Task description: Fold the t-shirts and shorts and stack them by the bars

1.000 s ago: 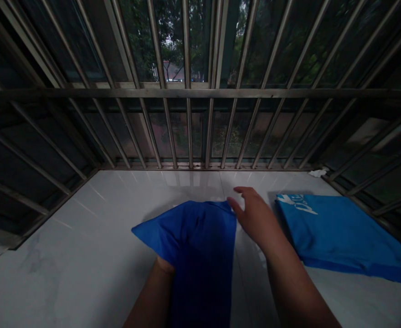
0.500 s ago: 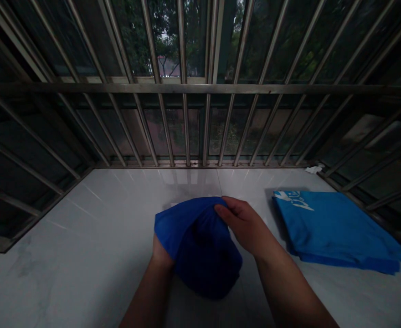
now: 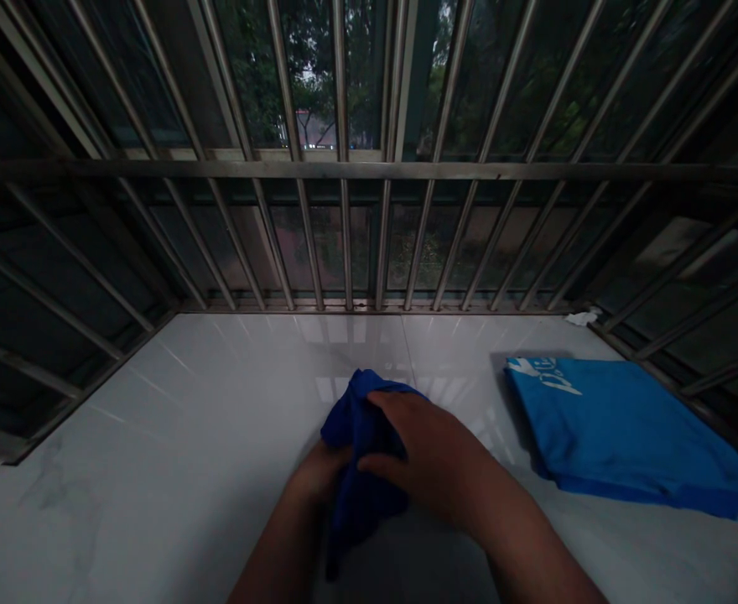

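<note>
A dark blue cloth [image 3: 369, 495] is bunched up between my hands above the pale surface, in the middle of the head view. Its full shape cannot be made out, as folds and my fingers cover much of it. My left hand [image 3: 324, 471] grips it from the left, with the fingertips hidden behind the fabric. Over the right side bends my right hand [image 3: 428, 449], fingers on the upper edge and thumb against the near face. A lower corner of the cloth hangs down below my hands.
To the right lies a folded lighter blue cloth [image 3: 621, 428] with white lettering. The glossy marbled surface [image 3: 155, 403] ends at metal window bars [image 3: 349, 243] on the far side and both flanks. A crumpled white scrap [image 3: 583, 317] sits by the far right corner.
The cloth was spread wider with a dark hollow showing; now it is narrower and gathered. My right hand has moved left and curled over it.
</note>
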{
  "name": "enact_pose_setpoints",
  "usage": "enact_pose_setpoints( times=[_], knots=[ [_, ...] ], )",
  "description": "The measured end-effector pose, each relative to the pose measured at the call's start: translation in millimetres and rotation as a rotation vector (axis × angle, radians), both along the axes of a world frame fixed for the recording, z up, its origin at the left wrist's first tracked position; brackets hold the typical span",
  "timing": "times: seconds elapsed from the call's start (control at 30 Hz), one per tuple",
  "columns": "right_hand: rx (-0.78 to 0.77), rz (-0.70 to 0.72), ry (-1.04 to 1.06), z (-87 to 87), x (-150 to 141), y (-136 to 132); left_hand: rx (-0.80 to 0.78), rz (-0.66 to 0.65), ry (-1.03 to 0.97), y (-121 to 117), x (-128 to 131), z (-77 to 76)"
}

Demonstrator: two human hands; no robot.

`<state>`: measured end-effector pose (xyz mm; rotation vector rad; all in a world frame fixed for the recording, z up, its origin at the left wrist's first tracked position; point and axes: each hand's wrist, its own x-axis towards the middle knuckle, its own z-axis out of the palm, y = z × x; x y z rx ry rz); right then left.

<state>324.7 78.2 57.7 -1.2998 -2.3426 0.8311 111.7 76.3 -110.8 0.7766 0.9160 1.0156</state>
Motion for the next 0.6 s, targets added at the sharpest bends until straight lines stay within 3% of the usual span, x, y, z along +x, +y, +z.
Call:
enact_pose_setpoints(
  times=[0.07,0.17,0.27,0.37,0.47,0.6],
  knots=[
    [0.049,-0.052,-0.051,-4.3,-3.9,2.2,-0.005,0.085,0.103,7.2,-4.5,6.2],
    [-0.028,0.046,-0.024,-13.2,-5.2,0.8,-0.016,0.14,0.189,13.3,-5.4,14.6],
    [-0.235,0.21,-0.06,-29.3,-6.8,3.5,-0.067,0.194,-0.036,9.3,1.5,9.4],
    [-0.336,0.273,-0.143,-46.8,-8.9,16.2,-0.115,0.289,-0.295,4.8,8.0,-6.8],
    [-0.285,0.205,-0.142,-53.3,-4.9,32.9,-0.068,0.284,-0.448,10.2,11.4,-17.8],
    [-0.228,-0.084,-0.048,-42.3,15.1,49.9,0.105,0.344,-0.383,24.7,15.7,-9.9]
  ],
)
